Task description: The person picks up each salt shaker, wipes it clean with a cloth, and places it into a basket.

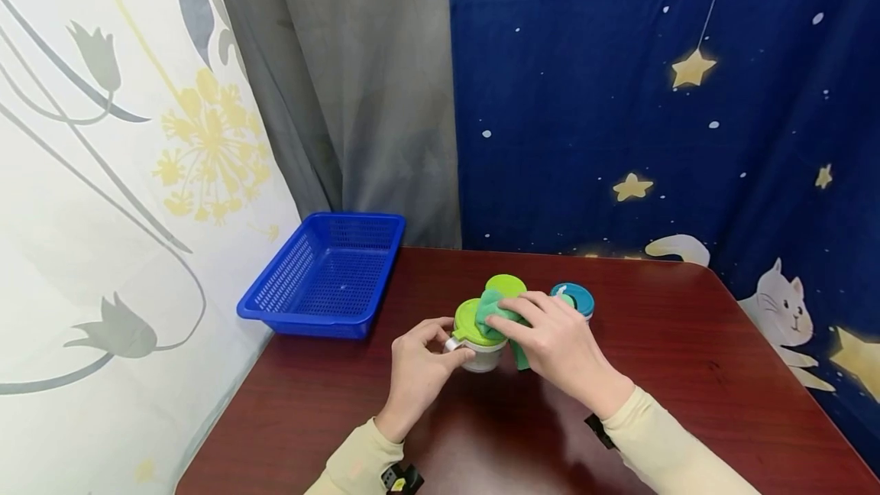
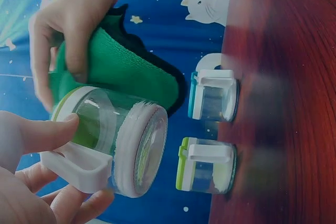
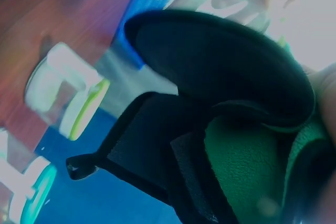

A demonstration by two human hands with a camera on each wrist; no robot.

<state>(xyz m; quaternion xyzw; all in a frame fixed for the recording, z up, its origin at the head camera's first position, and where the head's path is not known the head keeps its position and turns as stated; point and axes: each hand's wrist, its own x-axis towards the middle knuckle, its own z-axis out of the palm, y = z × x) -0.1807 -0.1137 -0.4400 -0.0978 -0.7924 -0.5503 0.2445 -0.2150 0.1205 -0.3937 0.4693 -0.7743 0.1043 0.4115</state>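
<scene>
My left hand (image 1: 421, 369) grips a clear jar (image 1: 485, 359) by its white handle side, thumb against the body. The jar has a lime-green lid and, in the left wrist view, is tilted above the table. My right hand (image 1: 553, 342) pinches a green cloth (image 1: 496, 315) and presses it onto the lid. The cloth's dark-edged end hangs beside the jar in the left wrist view; its dark underside and small loop show in the right wrist view. Behind stand a second green-lidded jar (image 2: 210, 169) and a blue-lidded jar (image 2: 212, 98), each with a white handle.
A blue perforated basket (image 1: 374, 281) sits at the back left of the dark red wooden table (image 1: 330, 411). A white patterned curtain (image 1: 137, 235) hangs along the left side, with grey and navy starry curtains (image 1: 564, 136) behind the table.
</scene>
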